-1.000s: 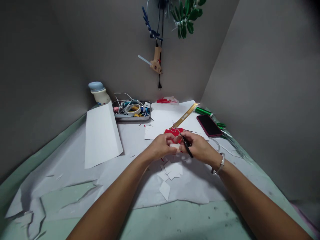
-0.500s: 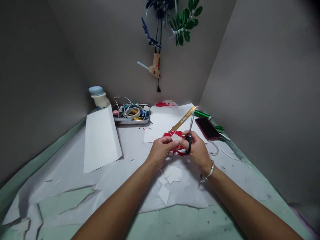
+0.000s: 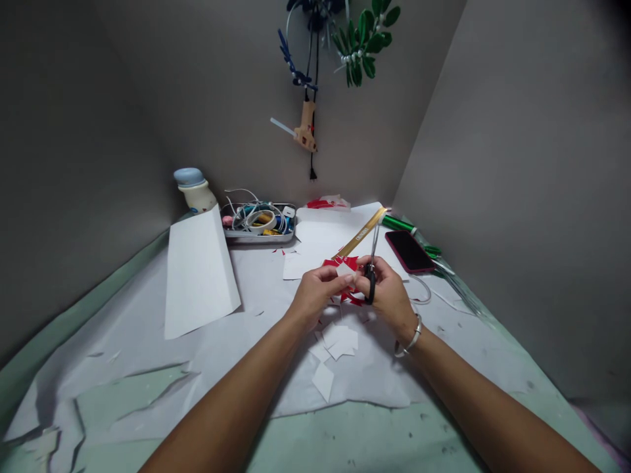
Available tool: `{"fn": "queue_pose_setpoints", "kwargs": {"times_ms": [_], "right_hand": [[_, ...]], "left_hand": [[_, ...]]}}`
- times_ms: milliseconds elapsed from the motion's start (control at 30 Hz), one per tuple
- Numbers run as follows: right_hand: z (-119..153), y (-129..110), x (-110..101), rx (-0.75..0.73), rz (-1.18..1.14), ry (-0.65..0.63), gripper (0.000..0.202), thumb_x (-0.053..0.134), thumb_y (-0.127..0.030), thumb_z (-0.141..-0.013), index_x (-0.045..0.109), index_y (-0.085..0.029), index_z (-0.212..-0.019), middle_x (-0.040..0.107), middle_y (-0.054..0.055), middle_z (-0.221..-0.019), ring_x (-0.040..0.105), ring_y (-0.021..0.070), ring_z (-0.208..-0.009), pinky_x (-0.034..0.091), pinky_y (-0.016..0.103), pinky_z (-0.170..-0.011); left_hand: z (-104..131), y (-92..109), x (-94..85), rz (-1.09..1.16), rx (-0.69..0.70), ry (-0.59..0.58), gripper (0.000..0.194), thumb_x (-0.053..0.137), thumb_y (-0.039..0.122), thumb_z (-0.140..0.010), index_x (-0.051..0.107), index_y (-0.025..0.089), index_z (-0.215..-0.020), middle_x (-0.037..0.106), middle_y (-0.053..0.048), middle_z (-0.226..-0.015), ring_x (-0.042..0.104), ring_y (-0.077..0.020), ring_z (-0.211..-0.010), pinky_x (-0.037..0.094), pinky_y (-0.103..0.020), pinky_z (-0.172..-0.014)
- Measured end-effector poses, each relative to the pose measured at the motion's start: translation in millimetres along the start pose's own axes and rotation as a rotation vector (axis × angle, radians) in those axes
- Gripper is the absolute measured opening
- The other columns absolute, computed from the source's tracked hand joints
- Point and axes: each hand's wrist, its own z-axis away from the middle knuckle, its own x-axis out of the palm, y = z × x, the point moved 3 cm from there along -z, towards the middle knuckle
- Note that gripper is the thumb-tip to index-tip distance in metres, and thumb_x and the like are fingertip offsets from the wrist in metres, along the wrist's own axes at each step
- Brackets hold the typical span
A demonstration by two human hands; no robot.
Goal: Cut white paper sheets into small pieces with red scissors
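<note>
My left hand [image 3: 315,295] pinches a small red and white paper piece [image 3: 346,269] above the table. My right hand [image 3: 389,295] grips black-handled scissors [image 3: 372,266] with the blades pointing up and away, right beside the paper. Both hands meet at the middle of the white sheet [image 3: 236,341]. Several small white paper offcuts [image 3: 338,341] lie on the sheet just below my hands. A silver bracelet [image 3: 409,338] sits on my right wrist.
A gold ruler [image 3: 362,231] and a dark red phone [image 3: 409,251] lie behind my hands. A metal tray [image 3: 259,223] of tape and cables, a white bottle [image 3: 194,187], a folded white sheet [image 3: 200,272], green stems [image 3: 409,230], and a hanging glue gun [image 3: 303,131] are around.
The scissors swung from pointing toward me and down to blades pointing up. The red paper piece rose slightly between my hands, which stayed together.
</note>
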Motion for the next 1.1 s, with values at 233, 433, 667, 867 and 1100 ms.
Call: {"fn": "queue_pose_setpoints", "kwargs": {"times_ms": [233,433,667,867,1100], "right_hand": [[-7.3,-10.0,-14.9,0.036,0.214,-0.377,0.029,0.062,-0.026,-0.071,0.055,-0.019,-0.098,0.057,-0.003,-0.075,0.051,0.0122,-0.064,0.041,0.024,-0.059],[-9.1,-23.2,-40.2,-0.112,0.716,-0.553,0.025,0.061,-0.023,-0.071,0.063,-0.021,-0.096,0.062,0.000,-0.081,0.052,0.0143,-0.068,0.038,0.024,-0.061],[-4.7,-21.8,-38.3,-0.200,0.854,-0.584,0.024,0.058,-0.022,-0.075,0.063,-0.022,-0.098,0.062,0.000,-0.076,0.050,0.0135,-0.063,0.036,0.024,-0.057],[-4.0,-21.7,-37.4,-0.220,0.878,-0.582,0.027,0.058,-0.021,-0.075,0.062,-0.023,-0.101,0.060,-0.001,-0.075,0.048,0.0131,-0.062,0.036,0.024,-0.058],[-3.5,-24.9,-36.9,-0.221,0.878,-0.582,0.022,0.058,-0.022,-0.075,0.063,-0.022,-0.097,0.056,-0.002,-0.070,0.046,0.0123,-0.061,0.035,0.023,-0.056]], "left_hand": [[-7.0,-3.6,-9.6,-0.018,-0.037,0.016,0.021,0.075,0.033,-0.067,0.066,0.014,-0.069,0.065,-0.004,-0.070,0.058,-0.0119,-0.065,0.045,-0.029,-0.070],[-8.5,-3.1,-12.7,-0.010,-0.056,-0.001,0.021,0.076,0.032,-0.066,0.065,0.013,-0.069,0.063,-0.003,-0.069,0.056,-0.0114,-0.064,0.044,-0.029,-0.069],[-8.8,-3.7,-14.9,-0.044,-0.075,-0.047,0.019,0.075,0.030,-0.067,0.067,0.014,-0.072,0.064,-0.005,-0.072,0.056,-0.0127,-0.066,0.043,-0.030,-0.066],[-9.5,-3.5,-16.2,-0.060,-0.081,-0.087,0.016,0.074,0.029,-0.067,0.067,0.016,-0.072,0.064,-0.005,-0.073,0.057,-0.0131,-0.067,0.043,-0.030,-0.067],[-8.5,1.4,-15.2,-0.070,-0.079,-0.065,0.014,0.073,0.027,-0.067,0.067,0.015,-0.070,0.063,-0.004,-0.071,0.054,-0.0113,-0.064,0.043,-0.029,-0.065]]}}
